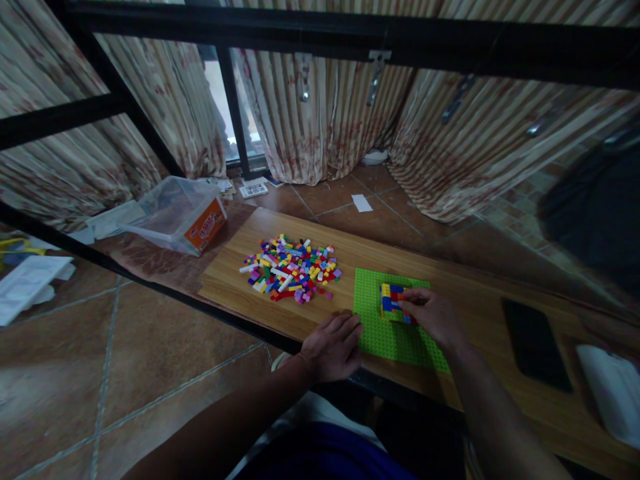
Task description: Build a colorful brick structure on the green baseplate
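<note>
A green studded baseplate [373,330] lies on the wooden board, bearing a small block structure [386,301] of yellow, blue and red toy bricks. My right hand [434,316] reaches over it from the right, thumb and fingers pinched on a toy brick at its top; the fingertips partly cover that brick. My left hand [334,347] lies flat near the board's front edge, fingers stretched toward the baseplate's left edge and holding nothing. Left of the baseplate spreads a pile of loose toy bricks [293,267] in many colours.
The wooden board [475,300] also carries a dark phone-like slab [536,343] and a white object [613,393] at right. A clear plastic bin [173,213] with an orange label stands at the far left. Black metal bars [320,30] cross in front of the curtains.
</note>
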The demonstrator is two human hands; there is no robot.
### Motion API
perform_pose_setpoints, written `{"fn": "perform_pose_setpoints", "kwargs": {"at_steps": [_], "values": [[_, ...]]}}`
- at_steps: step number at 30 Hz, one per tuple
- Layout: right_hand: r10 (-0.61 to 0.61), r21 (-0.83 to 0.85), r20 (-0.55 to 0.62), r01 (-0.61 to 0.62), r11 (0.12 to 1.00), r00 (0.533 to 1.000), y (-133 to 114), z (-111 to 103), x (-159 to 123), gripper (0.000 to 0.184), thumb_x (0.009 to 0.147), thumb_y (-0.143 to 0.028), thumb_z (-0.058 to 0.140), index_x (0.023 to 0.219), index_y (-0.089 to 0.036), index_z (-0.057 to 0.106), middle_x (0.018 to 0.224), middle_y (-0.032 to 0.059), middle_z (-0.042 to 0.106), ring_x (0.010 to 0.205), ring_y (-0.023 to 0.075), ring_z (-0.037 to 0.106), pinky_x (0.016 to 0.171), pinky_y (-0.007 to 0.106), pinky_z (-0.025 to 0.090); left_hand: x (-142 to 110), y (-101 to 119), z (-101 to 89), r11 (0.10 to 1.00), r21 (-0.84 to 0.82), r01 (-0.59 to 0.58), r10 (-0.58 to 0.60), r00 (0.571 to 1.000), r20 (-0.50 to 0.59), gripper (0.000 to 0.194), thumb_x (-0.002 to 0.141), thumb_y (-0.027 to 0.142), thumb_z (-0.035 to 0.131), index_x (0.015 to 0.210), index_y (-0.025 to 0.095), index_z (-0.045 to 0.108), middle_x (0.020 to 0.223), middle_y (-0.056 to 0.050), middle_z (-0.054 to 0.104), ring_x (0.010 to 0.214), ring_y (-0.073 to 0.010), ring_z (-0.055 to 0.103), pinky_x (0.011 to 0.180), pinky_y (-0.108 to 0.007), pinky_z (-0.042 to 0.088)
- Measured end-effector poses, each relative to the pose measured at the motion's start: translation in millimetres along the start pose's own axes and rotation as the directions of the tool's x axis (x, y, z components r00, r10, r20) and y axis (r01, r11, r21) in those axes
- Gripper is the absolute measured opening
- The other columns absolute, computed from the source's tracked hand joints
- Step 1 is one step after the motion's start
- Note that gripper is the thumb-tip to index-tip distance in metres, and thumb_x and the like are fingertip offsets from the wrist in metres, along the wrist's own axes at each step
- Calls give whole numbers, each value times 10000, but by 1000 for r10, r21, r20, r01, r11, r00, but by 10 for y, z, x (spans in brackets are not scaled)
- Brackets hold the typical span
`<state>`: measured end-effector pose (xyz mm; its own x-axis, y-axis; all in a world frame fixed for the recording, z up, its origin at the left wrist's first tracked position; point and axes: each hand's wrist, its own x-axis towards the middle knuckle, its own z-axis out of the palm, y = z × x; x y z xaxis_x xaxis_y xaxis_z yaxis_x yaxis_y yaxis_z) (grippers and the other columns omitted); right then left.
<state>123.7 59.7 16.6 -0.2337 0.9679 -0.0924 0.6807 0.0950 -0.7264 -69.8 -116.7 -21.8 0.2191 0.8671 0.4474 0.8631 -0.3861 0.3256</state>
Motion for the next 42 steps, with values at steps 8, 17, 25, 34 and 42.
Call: {"fn": "perform_pose_setpoints", "kwargs": {"at_steps": [8, 17, 25, 34, 42], "values": [[-10, 42, -12, 11, 999, 1000, -40, 49, -5, 236, 607, -357, 687, 777, -194, 701, 689, 24, 692, 596, 158, 605, 570, 292, 459, 11, 1, -8, 1000, 4, -13, 13, 999, -43, 394, 859, 279, 512, 1216, 126, 575, 1264, -132, 621, 1171, -280, 567, 993, -447, 482], [66, 284, -185, -11, 959, 981, 143, 6, -118, 388, 658, -487, 661, 888, -179, 714, 890, 76, 736, 801, 219, 662, 755, 377, 512, 4, 3, -11, 1000, 11, 8, -7, 999, -44, 400, 852, 286, 508, 1217, 140, 581, 1276, -125, 614, 1185, -282, 563, 1004, -462, 476], [20, 154, -320, 31, 988, 947, 326, 48, -324, 483, 723, -550, 596, 969, -152, 716, 938, 133, 739, 845, 256, 665, 796, 416, 507, 18, 3, -33, 1000, -4, 6, -6, 999, -34, 408, 857, 273, 501, 1242, 154, 562, 1288, -121, 602, 1220, -274, 537, 1021, -462, 458], [-44, -10, -327, 43, 999, 944, 132, 29, -163, 488, 806, -526, 483, 1030, -143, 685, 941, 137, 714, 794, 240, 645, 765, 395, 504, 26, 15, -54, 1000, 5, 4, -4, 1000, -17, 402, 848, 271, 510, 1224, 143, 570, 1282, -126, 603, 1182, -288, 563, 1003, -465, 478], [-244, -431, -90, 183, 884, 965, -268, 274, 139, 517, 924, -477, 375, 1290, -158, 552, 1351, 159, 538, 1259, 284, 474, 1041, 455, 362, 31, 15, -49, 1000, -5, -5, 5, 999, -37, 390, 845, 262, 518, 1208, 126, 566, 1261, -129, 614, 1174, -283, 559, 1008, -448, 476]]}}
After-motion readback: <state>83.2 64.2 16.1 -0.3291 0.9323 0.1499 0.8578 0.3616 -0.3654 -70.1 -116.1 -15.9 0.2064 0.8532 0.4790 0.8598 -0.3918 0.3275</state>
